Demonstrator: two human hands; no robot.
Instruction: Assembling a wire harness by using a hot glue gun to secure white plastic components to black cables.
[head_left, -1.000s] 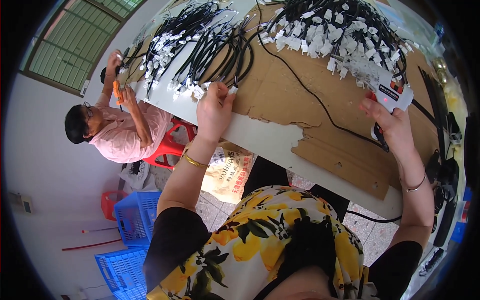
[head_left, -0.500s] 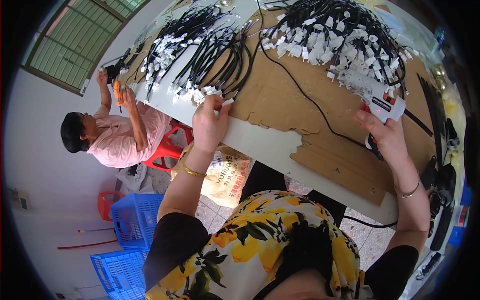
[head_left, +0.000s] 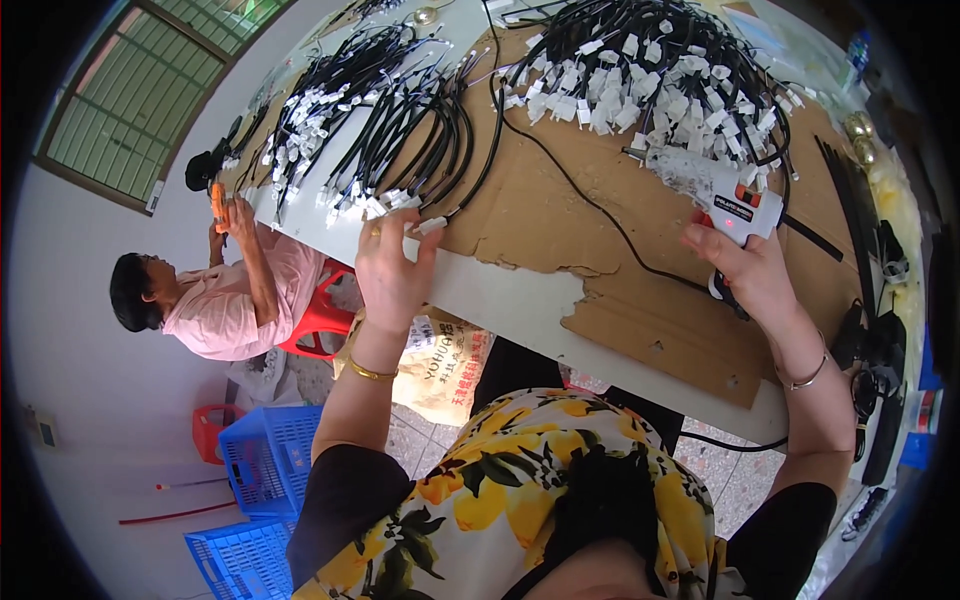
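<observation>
The right hand [head_left: 752, 272] gripped a white glue gun [head_left: 715, 192]; its hot tip could have scorched the black cables [head_left: 420, 150] that the left hand [head_left: 392, 268] pinched.

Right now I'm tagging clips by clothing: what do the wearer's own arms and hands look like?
Both forearms are bare. Short black sleeves end above the elbows, on a black top with a yellow flower print. The left hand has a ring on one finger and a gold bangle at the wrist. The right hand has a thin, silver-coloured bangle at its wrist. No gloves.
</observation>
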